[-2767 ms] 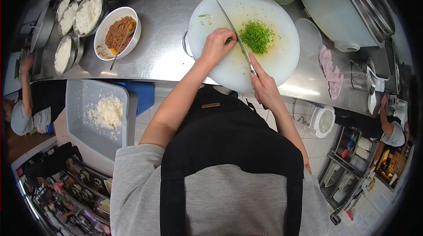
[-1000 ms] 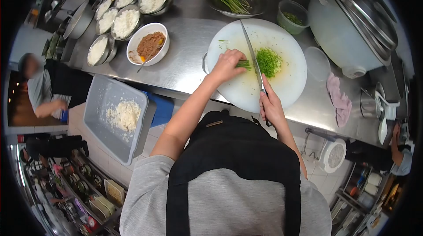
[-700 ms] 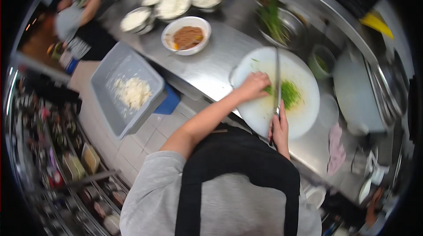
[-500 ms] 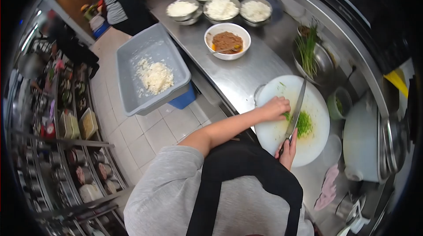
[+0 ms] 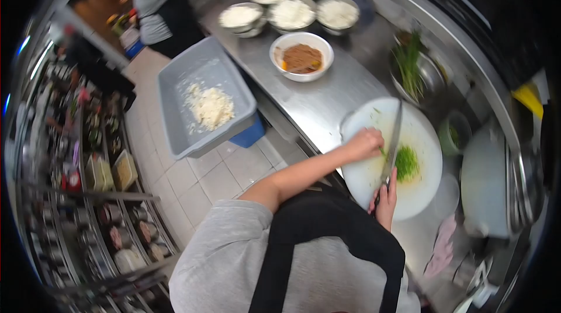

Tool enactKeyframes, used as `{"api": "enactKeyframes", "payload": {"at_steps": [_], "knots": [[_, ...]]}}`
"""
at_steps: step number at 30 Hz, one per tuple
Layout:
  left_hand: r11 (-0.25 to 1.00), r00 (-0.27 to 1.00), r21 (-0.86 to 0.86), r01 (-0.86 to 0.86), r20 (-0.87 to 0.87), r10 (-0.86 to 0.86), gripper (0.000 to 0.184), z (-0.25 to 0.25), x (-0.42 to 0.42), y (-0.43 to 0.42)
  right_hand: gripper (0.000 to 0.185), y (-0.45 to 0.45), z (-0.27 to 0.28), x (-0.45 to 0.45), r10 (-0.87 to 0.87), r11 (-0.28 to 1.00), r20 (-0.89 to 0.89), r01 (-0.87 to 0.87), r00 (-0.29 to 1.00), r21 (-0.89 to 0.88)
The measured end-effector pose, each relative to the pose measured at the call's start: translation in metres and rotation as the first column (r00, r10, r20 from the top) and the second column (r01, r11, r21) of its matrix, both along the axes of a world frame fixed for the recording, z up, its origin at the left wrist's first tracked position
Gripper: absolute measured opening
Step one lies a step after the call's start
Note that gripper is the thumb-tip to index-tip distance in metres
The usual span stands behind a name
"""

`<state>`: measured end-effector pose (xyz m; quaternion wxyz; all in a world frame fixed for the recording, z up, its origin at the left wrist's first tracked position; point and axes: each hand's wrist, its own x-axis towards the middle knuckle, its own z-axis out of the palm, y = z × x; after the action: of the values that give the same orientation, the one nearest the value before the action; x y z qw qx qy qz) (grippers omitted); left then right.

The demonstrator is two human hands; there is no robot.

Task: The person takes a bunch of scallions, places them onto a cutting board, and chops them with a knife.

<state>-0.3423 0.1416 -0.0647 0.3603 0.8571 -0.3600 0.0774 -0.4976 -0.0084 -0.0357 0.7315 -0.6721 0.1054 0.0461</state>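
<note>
My right hand [image 5: 385, 201] grips the black handle of a long kitchen knife [image 5: 394, 143], whose blade points away from me over a round white cutting board [image 5: 363, 193]. My left hand [image 5: 365, 143] is closed on the board left of the blade, with a bit of green chives [image 5: 383, 151] showing at its fingertips; most of what it holds is hidden. Right of the blade lies a pile of finely chopped chives [image 5: 406, 164]. Small green scraps are scattered toward the board's far edge.
Behind the board, a metal bowl [image 5: 433, 79] holds long chives [image 5: 411, 70]. A white bowl [image 5: 302, 75] of brown paste and several bowls of white rice-like food [image 5: 292, 14] stand farther along the steel counter. A grey tub [image 5: 175, 108] is at left; a co-worker [image 5: 158, 6] stands beyond.
The view has shifted slightly. My left hand stays curled beside the blade, its fingers a little more tightly bunched. The knife remains in my right hand, its blade slightly more upright in view.
</note>
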Motion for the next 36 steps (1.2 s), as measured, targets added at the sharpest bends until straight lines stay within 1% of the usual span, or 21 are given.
{"api": "enactKeyframes", "payload": {"at_steps": [1, 4, 5, 6, 7, 9, 10, 12, 13, 16, 18, 22, 23, 24, 25, 26, 27, 30, 33, 35, 36], "knots": [[1.000, 1.000, -0.018, 0.013, -0.013, -0.013, 0.017, -0.001, 0.002, 0.001, 0.059, -0.004, -0.005, -0.002, 0.028, 0.999, 0.013, -0.028, 1.000, -0.017], [0.995, 0.997, -0.077, 0.059, -0.047, -0.062, 0.019, 0.004, 0.006, 0.007, 0.059, -0.002, -0.004, -0.004, -0.036, 0.999, -0.039, 0.035, 0.999, -0.028], [0.995, 0.993, -0.081, 0.056, -0.098, -0.064, 0.019, 0.010, 0.005, 0.011, 0.059, -0.001, -0.002, -0.005, -0.059, 0.998, -0.030, 0.058, 0.998, -0.031], [0.987, 0.993, -0.151, 0.054, -0.099, -0.070, 0.019, 0.005, 0.006, 0.013, 0.059, 0.000, 0.001, -0.007, -0.067, 0.995, -0.023, 0.065, 0.997, -0.070], [0.987, 0.990, -0.152, 0.045, -0.128, -0.065, 0.019, 0.008, 0.003, 0.016, 0.059, 0.001, 0.004, -0.011, -0.065, 0.992, -0.020, 0.062, 0.998, -0.108], [0.988, 0.984, -0.147, 0.055, -0.162, -0.079, 0.026, 0.008, 0.002, 0.019, 0.059, 0.002, 0.008, -0.017, -0.094, 0.988, -0.031, 0.090, 0.995, -0.123], [0.987, 0.983, -0.148, 0.069, -0.161, -0.093, 0.026, 0.010, 0.001, 0.017, 0.059, 0.003, 0.008, -0.018, -0.084, 0.986, -0.019, 0.080, 0.996, -0.144], [0.991, 0.990, -0.128, 0.036, -0.134, -0.053, 0.032, 0.011, -0.005, 0.018, 0.059, 0.006, 0.007, -0.021, -0.072, 0.983, -0.020, 0.068, 0.997, -0.168], [0.990, 0.989, -0.133, 0.041, -0.132, -0.059, 0.032, 0.012, -0.004, 0.017, 0.059, 0.007, 0.007, -0.020, -0.077, 0.982, -0.018, 0.073, 0.997, -0.173], [0.997, 0.996, -0.081, -0.003, -0.089, -0.004, 0.033, 0.012, -0.006, 0.008, 0.059, 0.009, 0.009, -0.019, -0.086, 0.982, -0.018, 0.082, 0.996, -0.168], [0.998, 0.997, -0.042, -0.042, -0.072, 0.039, 0.029, 0.010, -0.005, 0.005, 0.057, 0.010, 0.008, -0.020, -0.100, 0.974, -0.038, 0.090, 0.994, -0.209], [0.993, 0.993, -0.061, -0.097, -0.075, 0.092, 0.022, 0.011, -0.007, 0.004, 0.055, 0.010, 0.006, -0.020, -0.095, 0.979, -0.021, 0.090, 0.995, -0.183], [0.992, 0.991, -0.079, -0.097, -0.099, 0.089, 0.018, 0.012, -0.008, 0.004, 0.055, 0.009, 0.006, -0.019, -0.088, 0.979, -0.017, 0.083, 0.996, -0.185], [0.991, 0.988, -0.095, -0.098, -0.127, 0.085, 0.014, 0.011, -0.010, 0.005, 0.055, 0.008, 0.005, -0.021, -0.099, 0.986, -0.023, 0.095, 0.995, -0.139], [0.990, 0.988, -0.095, -0.106, -0.119, 0.094, 0.014, 0.008, -0.010, 0.006, 0.056, 0.007, 0.004, -0.019, -0.108, 0.990, -0.020, 0.106, 0.994, -0.093], [0.982, 0.989, -0.154, -0.109, -0.120, 0.091, 0.012, 0.003, -0.009, 0.007, 0.056, 0.005, 0.001, -0.017, -0.099, 0.991, -0.012, 0.098, 0.995, -0.092], [0.971, 0.989, -0.212, -0.110, -0.122, 0.085, 0.012, 0.003, -0.009, 0.007, 0.056, 0.004, -0.001, -0.017, -0.091, 0.992, 0.000, 0.091, 0.996, -0.083], [0.962, 0.990, -0.255, -0.103, -0.121, 0.074, 0.015, 0.002, -0.007, 0.008, 0.056, 0.001, -0.003, -0.018, -0.076, 0.995, 0.003, 0.076, 0.997, -0.057], [0.958, 0.987, -0.264, -0.112, -0.140, 0.077, 0.015, 0.002, -0.010, 0.007, 0.056, 0.004, -0.002, -0.019, -0.067, 0.997, 0.013, 0.068, 0.998, -0.037], [0.957, 0.989, -0.262, -0.125, -0.108, 0.100, 0.014, -0.001, -0.011, 0.004, 0.057, -0.001, -0.001, -0.020, -0.048, 0.998, 0.041, 0.049, 0.998, -0.027], [0.963, 0.988, -0.235, -0.129, -0.112, 0.105, 0.014, -0.006, -0.011, 0.002, 0.057, -0.002, -0.001, -0.021, -0.056, 0.998, 0.054, 0.058, 0.997, -0.028]]}}
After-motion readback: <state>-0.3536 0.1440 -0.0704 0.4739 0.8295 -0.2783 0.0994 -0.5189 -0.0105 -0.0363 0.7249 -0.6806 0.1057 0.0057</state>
